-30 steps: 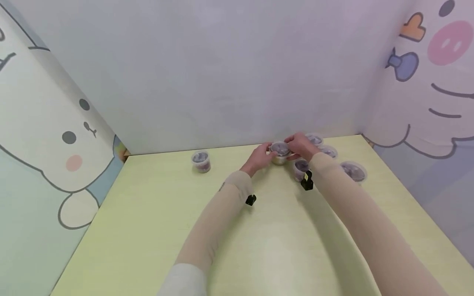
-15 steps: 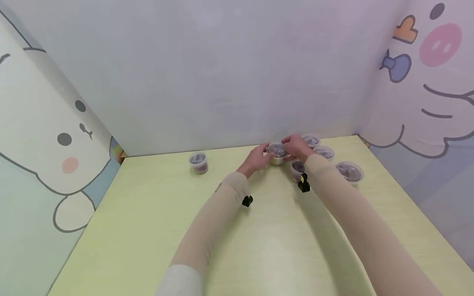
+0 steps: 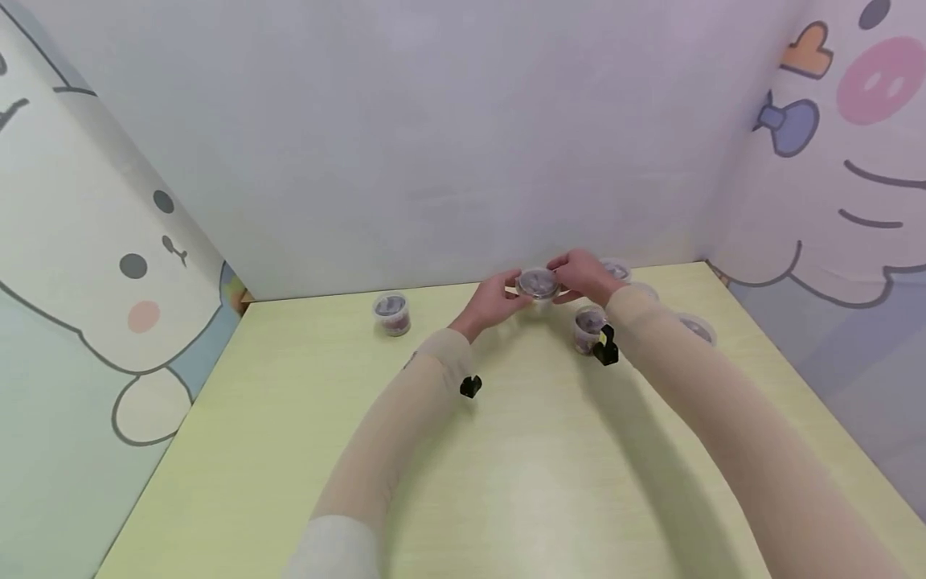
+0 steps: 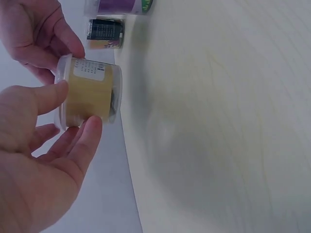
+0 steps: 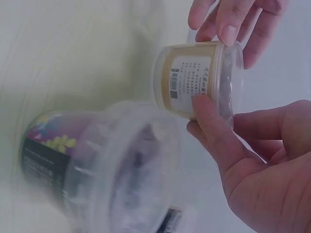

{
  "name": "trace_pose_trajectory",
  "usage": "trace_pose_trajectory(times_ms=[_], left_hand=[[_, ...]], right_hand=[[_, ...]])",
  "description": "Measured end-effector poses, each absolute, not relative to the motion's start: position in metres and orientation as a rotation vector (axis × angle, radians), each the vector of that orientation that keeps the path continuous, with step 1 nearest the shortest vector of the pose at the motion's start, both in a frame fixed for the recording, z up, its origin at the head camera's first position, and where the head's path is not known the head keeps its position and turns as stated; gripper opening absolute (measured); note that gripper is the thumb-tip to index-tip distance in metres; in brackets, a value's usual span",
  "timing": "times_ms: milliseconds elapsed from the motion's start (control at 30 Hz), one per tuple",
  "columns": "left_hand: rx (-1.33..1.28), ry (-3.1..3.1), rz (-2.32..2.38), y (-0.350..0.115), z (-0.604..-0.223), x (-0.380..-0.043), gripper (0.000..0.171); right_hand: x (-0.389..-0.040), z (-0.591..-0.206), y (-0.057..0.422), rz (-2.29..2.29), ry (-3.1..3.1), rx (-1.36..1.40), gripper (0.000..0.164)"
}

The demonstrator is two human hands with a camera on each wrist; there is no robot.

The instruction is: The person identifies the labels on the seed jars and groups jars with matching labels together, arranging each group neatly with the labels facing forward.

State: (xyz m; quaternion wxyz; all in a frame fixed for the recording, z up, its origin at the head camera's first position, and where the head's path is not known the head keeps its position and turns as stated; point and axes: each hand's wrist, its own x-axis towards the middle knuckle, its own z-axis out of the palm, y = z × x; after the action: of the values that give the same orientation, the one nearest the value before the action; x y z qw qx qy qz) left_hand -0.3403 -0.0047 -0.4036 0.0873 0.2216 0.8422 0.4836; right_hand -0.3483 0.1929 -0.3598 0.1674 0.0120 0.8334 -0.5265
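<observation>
Both hands hold a lidded clear plastic tub [image 3: 538, 283] near the table's back edge, with a shadow on the table below it. It has a gold-coloured band and a white printed label, plain in the left wrist view, where the tub [image 4: 90, 92] lies sideways. My left hand [image 3: 494, 303] grips it from the left, thumb near the rim and fingers at the side. From the right, my right hand [image 3: 582, 273] pinches it, with fingertips at the rim and on the label in the right wrist view. A purple-banded tub [image 5: 63, 155] stands close by the right hand.
A smaller tub [image 3: 391, 314] stands alone to the left. Right of the hands is a small tub [image 3: 587, 330], with more lidded tubs [image 3: 698, 328] partly hidden by the right sleeve. A pale wall [image 3: 434, 161] rises behind the yellow table [image 3: 304, 418].
Both hands have raised the gold-banded tub a little and shifted it slightly left. The other tubs stay where they were on the table.
</observation>
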Motion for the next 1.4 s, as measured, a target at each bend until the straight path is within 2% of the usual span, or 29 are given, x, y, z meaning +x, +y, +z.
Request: trace_pose_trajectory(times_ms=[400, 900, 1167, 1400], left_hand=[[0.751, 2.536, 1.454, -0.04, -0.374, -0.318, 0.064], [0.716, 2.33, 1.682, -0.09, -0.358, -0.299, 0.059], [0.716, 2.273, 1.762, -0.106, -0.356, -0.291, 0.058], [0.711, 2.257, 1.773, -0.113, -0.359, -0.286, 0.059]], right_hand=[[-0.327, -0.333, 0.191, -1.574, 2.317, -0.105, 0.045], [-0.311, -0.338, 0.172, -1.883, 2.024, -0.381, 0.047], [-0.295, -0.343, 0.161, -1.885, 1.965, -0.53, 0.061], [-0.287, -0.35, 0.153, -1.868, 1.987, -0.577, 0.066]])
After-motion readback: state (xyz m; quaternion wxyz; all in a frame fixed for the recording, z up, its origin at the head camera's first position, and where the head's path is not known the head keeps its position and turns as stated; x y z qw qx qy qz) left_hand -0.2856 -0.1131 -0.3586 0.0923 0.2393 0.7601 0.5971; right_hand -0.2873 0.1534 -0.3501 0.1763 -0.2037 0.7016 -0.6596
